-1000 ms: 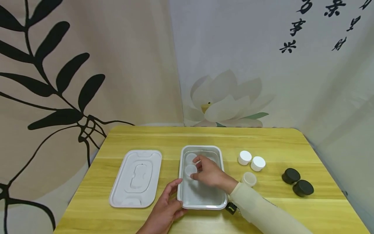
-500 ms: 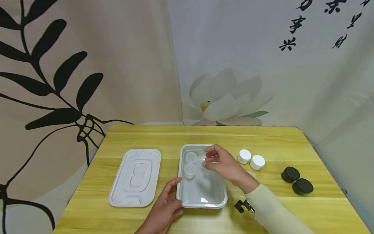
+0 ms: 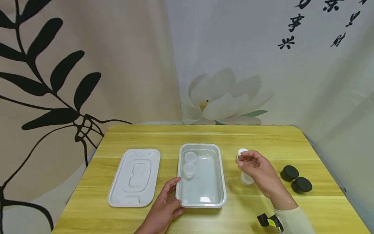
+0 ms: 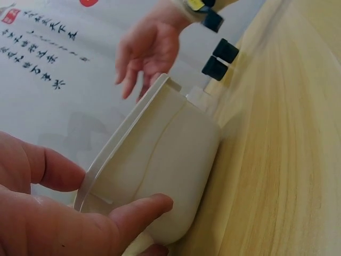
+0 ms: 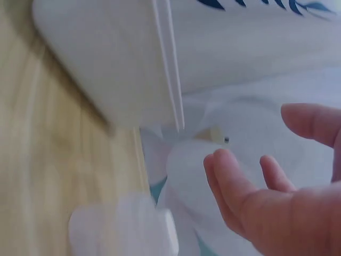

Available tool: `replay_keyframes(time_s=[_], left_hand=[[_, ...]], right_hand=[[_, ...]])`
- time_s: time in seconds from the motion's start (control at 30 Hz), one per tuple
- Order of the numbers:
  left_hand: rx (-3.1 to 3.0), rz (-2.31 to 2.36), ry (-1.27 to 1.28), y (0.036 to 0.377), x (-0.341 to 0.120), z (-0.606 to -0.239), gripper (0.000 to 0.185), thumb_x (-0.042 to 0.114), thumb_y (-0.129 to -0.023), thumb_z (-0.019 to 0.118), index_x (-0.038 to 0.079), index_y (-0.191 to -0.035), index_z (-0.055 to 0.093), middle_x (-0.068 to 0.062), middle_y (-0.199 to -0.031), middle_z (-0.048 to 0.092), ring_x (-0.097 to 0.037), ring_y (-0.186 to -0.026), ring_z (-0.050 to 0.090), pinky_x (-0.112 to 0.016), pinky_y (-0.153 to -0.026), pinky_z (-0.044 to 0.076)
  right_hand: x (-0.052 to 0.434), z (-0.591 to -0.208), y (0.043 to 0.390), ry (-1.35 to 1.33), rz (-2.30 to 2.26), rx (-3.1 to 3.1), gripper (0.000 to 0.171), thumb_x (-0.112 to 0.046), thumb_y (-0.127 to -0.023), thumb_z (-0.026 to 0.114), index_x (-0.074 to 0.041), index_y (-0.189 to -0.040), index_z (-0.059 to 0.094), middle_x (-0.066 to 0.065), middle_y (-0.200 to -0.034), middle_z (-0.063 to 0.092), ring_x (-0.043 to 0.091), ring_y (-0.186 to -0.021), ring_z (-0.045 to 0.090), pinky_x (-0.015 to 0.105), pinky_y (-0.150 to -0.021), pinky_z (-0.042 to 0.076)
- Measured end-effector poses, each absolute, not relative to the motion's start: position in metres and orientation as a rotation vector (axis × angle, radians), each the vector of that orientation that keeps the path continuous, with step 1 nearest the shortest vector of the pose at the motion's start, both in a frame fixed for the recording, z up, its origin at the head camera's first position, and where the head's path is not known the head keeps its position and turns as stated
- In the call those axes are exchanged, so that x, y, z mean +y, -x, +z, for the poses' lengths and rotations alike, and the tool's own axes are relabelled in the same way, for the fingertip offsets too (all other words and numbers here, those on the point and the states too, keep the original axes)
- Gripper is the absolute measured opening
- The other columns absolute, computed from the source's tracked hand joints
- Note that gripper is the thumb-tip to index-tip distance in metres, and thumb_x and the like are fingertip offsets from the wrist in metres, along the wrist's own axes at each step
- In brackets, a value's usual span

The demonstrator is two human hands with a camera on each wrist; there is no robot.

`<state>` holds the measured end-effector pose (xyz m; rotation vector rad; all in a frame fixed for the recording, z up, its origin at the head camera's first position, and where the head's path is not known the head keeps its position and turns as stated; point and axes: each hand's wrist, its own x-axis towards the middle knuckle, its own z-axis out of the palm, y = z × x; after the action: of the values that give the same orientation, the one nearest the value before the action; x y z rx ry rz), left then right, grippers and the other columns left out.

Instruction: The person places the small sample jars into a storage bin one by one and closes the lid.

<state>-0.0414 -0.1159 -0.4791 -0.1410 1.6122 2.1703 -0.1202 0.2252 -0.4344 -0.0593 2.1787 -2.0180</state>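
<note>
My left hand (image 3: 163, 206) grips the near left corner of a white plastic box (image 3: 210, 187), its thumb against the outer wall in the left wrist view. Two small translucent round jars (image 3: 189, 170) stand inside, along the box's left side. My right hand (image 3: 261, 174) hovers to the right of the box with its fingers loosely bent and nothing in them. Partly behind its fingers shows a small white round jar (image 3: 243, 150); a translucent jar (image 3: 246, 179) sits below the thumb. A second white jar is hidden by the hand in the head view.
A white lid (image 3: 134, 178) lies flat to the left of the box. Two black round jars (image 3: 302, 185) stand on the right side of the wooden table (image 3: 318, 214). A printed curtain (image 3: 140, 65) hangs behind the table.
My right hand has lifted away from the translucent jars in the box and moved right, out over the white jars. My left hand stays on the box.
</note>
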Motion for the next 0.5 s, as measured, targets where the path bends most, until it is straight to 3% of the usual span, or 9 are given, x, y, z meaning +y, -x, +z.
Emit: replay_keyframes(time_s=[0.33,0.5], left_hand=[[1.637,2.167,0.152,0.042,-0.115,-0.479,0.074,-0.003,-0.097,0.054,0.015,-0.164,0.028,-0.022,-0.163,0.024,-0.026,-0.119,0.061,-0.040,-0.093,0.058],[1.647,2.165,0.153,0.042,-0.115,-0.479,0.074,-0.003,-0.097,0.054,0.015,-0.164,0.028,-0.021,-0.164,0.025,-0.026,-0.119,0.061,-0.040,-0.092,0.057]], right_hand=[[0.262,-0.456,0.101,-0.052,-2.196,2.082,0.036,-0.007,-0.104,0.066,0.000,-0.135,0.049,-0.001,-0.124,0.063,0.009,-0.115,0.069,0.022,-0.096,0.058],[0.269,-0.464,0.100,-0.154,-2.203,2.109,0.038,-0.008,-0.102,0.068,0.001,-0.134,0.050,-0.005,-0.121,0.065,0.007,-0.111,0.069,0.022,-0.093,0.058]])
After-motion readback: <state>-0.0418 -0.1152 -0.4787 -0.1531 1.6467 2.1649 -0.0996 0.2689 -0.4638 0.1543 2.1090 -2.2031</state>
